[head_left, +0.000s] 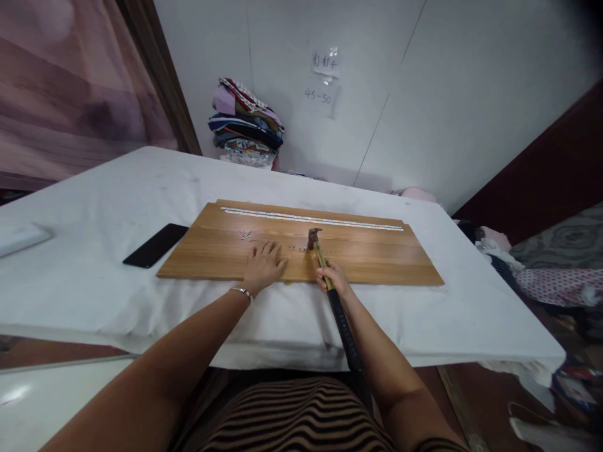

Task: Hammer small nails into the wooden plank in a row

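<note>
Mid-frame, my right fingers [321,274] curl round the hammer [337,309] while my left fingers [267,247] spread flat on the board [377,258].

Light is soft, edges stretched, the upper-right corner dark.

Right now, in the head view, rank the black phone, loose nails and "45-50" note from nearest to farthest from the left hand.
From the left hand:
1. Loose nails: just beyond it, slightly left, on the board.
2. Black phone: left of the board.
3. "45-50" note: on the wall behind.
</note>
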Tool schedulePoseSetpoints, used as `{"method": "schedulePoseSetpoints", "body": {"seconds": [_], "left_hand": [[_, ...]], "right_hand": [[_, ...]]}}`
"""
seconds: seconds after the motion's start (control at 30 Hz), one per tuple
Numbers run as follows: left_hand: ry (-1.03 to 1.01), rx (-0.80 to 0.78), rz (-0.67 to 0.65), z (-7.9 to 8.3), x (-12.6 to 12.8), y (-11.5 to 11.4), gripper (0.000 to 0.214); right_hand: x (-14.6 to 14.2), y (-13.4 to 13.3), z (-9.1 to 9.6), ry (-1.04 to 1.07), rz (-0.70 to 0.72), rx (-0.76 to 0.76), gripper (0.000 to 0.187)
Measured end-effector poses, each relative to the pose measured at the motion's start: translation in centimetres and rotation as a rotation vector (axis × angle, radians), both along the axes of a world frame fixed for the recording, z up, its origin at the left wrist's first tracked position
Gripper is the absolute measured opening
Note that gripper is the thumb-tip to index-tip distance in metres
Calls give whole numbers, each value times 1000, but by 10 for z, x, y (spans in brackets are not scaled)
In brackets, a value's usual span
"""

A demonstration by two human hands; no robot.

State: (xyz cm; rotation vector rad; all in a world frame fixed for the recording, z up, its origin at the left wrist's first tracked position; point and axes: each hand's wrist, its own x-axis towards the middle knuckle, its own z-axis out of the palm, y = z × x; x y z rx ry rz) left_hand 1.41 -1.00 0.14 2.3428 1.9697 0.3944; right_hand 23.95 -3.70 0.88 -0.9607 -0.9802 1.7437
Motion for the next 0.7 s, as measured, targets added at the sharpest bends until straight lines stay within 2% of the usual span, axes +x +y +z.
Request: {"method": "schedulePoseSetpoints", "body": {"seconds": [0.27, 0.47, 0.7], "left_hand": [[-8, -5, 8, -1, 0, 1, 52], [7, 18, 4, 2, 1, -2, 51], [1, 28, -2, 2, 0, -2, 50]], "right_hand": [[1, -3, 3, 18, 3, 17, 38], [1, -1, 1, 7, 9, 1, 43], [1, -3, 8, 18, 20, 1, 39]]}}
